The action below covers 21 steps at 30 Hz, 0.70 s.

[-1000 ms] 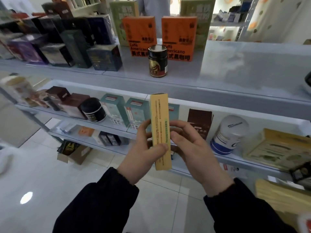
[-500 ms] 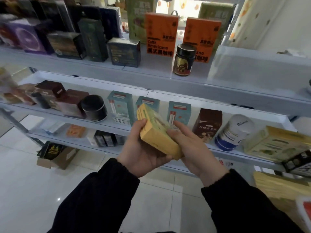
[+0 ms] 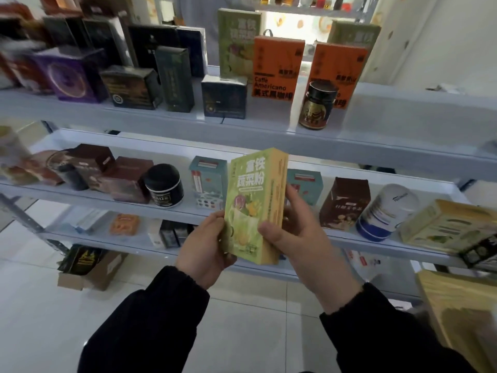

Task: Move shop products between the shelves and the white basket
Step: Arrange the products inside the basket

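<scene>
A green and yellow product box (image 3: 250, 195) stands upright in front of me, its printed front facing the camera. My left hand (image 3: 203, 249) grips its lower left edge. My right hand (image 3: 293, 232) holds its right side, thumb on the front and fingers behind. The box is in the air before the middle shelf (image 3: 336, 239). Two matching green boxes (image 3: 238, 41) stand at the back of the top shelf (image 3: 390, 114). The white basket is not in view.
The top shelf carries dark boxes, two orange coffee boxes (image 3: 278, 67) and a dark jar (image 3: 317, 105). The middle shelf holds brown boxes, a black tub (image 3: 164, 185), teal boxes, a white and blue tub (image 3: 384, 214). A cardboard box (image 3: 88, 267) lies on the floor.
The box has turned from edge-on, through a tilted flat pose, to upright with its front facing me. The view has shifted closer to the shelves.
</scene>
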### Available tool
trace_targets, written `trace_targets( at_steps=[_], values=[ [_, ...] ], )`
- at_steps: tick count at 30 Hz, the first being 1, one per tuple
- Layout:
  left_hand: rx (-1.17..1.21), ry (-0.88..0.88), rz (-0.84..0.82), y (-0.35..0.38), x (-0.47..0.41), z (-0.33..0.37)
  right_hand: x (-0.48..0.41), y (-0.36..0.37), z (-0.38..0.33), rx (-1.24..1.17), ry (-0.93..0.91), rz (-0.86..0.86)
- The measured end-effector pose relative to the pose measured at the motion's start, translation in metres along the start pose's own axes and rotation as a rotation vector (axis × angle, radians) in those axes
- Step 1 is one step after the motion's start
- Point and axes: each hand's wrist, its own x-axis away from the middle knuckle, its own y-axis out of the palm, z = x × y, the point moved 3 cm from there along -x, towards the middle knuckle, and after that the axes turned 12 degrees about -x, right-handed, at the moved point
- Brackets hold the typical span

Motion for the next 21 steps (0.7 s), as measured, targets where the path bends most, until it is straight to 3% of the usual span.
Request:
trace_targets(
  at_steps=[6, 9, 13, 17, 21],
  values=[
    [0.063, 0.098, -0.009, -0.001, 0.011, 0.014, -0.007, -0.014, -0.002, -0.031, 0.015, 0.134],
    [-0.044, 0.227, -0.051, 0.008, 0.022, 0.025, -0.01, -0.028, -0.002, 0.033, 0.009, 0.198],
    [-0.212, 0.407, -0.152, 0.035, 0.035, 0.041, -0.014, -0.043, -0.008, -0.078, 0.044, 0.246],
    [-0.349, 0.478, -0.16, 0.07, 0.038, 0.054, -0.023, -0.067, -0.023, -0.168, 0.043, 0.221],
    [-0.422, 0.544, -0.107, 0.081, 0.032, 0.06, -0.033, -0.085, -0.04, -0.095, -0.039, 0.152]
  ],
)
